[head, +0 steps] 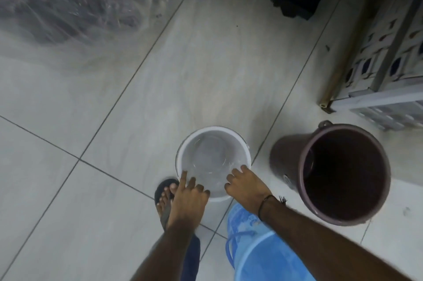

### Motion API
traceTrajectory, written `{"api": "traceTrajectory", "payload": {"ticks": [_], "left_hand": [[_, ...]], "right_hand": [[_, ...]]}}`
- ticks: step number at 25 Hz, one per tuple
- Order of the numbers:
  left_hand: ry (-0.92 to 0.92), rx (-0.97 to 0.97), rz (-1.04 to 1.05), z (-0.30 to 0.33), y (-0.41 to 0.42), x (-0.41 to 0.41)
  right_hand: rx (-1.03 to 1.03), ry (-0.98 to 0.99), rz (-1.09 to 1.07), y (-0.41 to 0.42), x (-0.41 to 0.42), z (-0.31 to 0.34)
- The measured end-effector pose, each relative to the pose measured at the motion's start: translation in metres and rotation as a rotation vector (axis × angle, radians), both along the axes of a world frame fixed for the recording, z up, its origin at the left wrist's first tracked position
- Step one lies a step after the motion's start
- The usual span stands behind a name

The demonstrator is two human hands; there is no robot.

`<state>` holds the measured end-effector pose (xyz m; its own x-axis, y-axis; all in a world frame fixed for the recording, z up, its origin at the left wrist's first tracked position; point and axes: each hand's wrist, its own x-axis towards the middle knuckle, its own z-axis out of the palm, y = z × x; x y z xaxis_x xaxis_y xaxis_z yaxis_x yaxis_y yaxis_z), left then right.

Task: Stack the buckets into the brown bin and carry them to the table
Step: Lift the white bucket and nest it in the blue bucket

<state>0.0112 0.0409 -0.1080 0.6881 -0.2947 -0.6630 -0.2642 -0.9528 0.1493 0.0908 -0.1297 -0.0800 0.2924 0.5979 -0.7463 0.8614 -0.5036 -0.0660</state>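
a view looking straight down at a pale grey tiled floor (114, 102) with dark grout lines, seen from a person's head. near the bottom centre stands a white bucket (212, 154), upright and open at the top, with what looks like a clear liner or a second clear bucket inside it. both bare hands reach down to its near rim. the left hand (188, 198) rests on the rim's near-left edge with its fingers (184, 176) spread and loosely open, touching the rim but not clearly clamped around it. the right hand (246, 186) sits on the near-right edge, its fingers (238, 172) curled over the rim in a partial grip; a dark cord bracelet (265, 204) circles that wrist. just to the right of the white bucket, apart from it, stands a tall brown bin (343, 173), open and dark inside, with a small handle loop at its far rim. at the bottom edge, under the right forearm, is a blue bucket (258, 253) with a blue handle, close to the white one. a foot in a dark sandal (164, 198) shows beneath the left hand. crumpled clear plastic sheeting (75, 5) fills the top-left corner, a grey lattice panel (389, 63) with a brass-coloured pole (343, 60) leans at the upper right, and a black furniture base (293, 3) sits at the top
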Motion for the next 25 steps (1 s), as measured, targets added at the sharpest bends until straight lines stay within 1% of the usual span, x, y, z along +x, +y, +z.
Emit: {"api": "traceTrajectory", "payload": {"ticks": [2,3,4,5,7,8,9,10,11,13,15,18,21,22,23,25], "left_hand": [[-0.019,-0.042,0.039,0.008,0.002,0.000],[-0.053,-0.091,0.121,0.015,0.003,0.000],[-0.099,-0.145,0.258,0.021,0.005,0.002],[-0.160,-0.179,0.429,0.027,0.007,0.004],[-0.264,-0.163,0.820,0.029,0.013,0.016],[-0.228,-0.159,1.016,0.023,0.016,0.024],[-0.143,-0.181,1.198,0.014,0.018,0.032],[-0.050,-0.213,1.328,0.001,0.019,0.036],[0.017,-0.242,1.387,-0.008,0.019,0.041],[0.056,-0.217,1.355,-0.021,0.016,0.043],[0.009,-0.167,1.320,-0.021,0.012,0.040],[-0.055,-0.197,1.324,0.012,0.005,0.033],[-0.127,-0.279,1.299,0.102,-0.012,0.023],[-0.147,-0.302,1.292,0.141,-0.020,0.020],[-0.153,-0.314,1.291,0.194,-0.031,0.013],[-0.160,-0.328,1.274,0.268,-0.052,-0.005]], "right_hand": [[0.036,0.011,-0.131,-0.005,-0.001,0.007],[0.075,-0.001,-0.241,-0.007,0.001,0.015],[0.126,-0.035,-0.398,-0.008,0.004,0.021],[0.177,-0.071,-0.604,-0.010,0.007,0.026],[0.261,-0.135,-1.098,-0.013,0.014,0.028],[0.263,-0.123,-1.320,-0.015,0.017,0.023],[0.247,-0.091,-1.467,-0.016,0.020,0.015],[0.232,-0.061,-1.538,-0.018,0.021,0.004],[0.226,-0.044,-1.560,-0.017,0.024,-0.005],[0.224,-0.042,-1.559,-0.017,0.023,-0.018],[0.249,-0.046,-1.586,-0.020,0.020,-0.022],[0.284,-0.056,-1.649,-0.030,0.014,0.007],[0.355,-0.064,-1.688,-0.046,0.003,0.087],[0.379,-0.065,-1.708,-0.054,-0.001,0.122],[0.393,-0.050,-1.730,-0.066,-0.008,0.171],[0.416,-0.039,-1.730,-0.087,-0.025,0.239]]}}
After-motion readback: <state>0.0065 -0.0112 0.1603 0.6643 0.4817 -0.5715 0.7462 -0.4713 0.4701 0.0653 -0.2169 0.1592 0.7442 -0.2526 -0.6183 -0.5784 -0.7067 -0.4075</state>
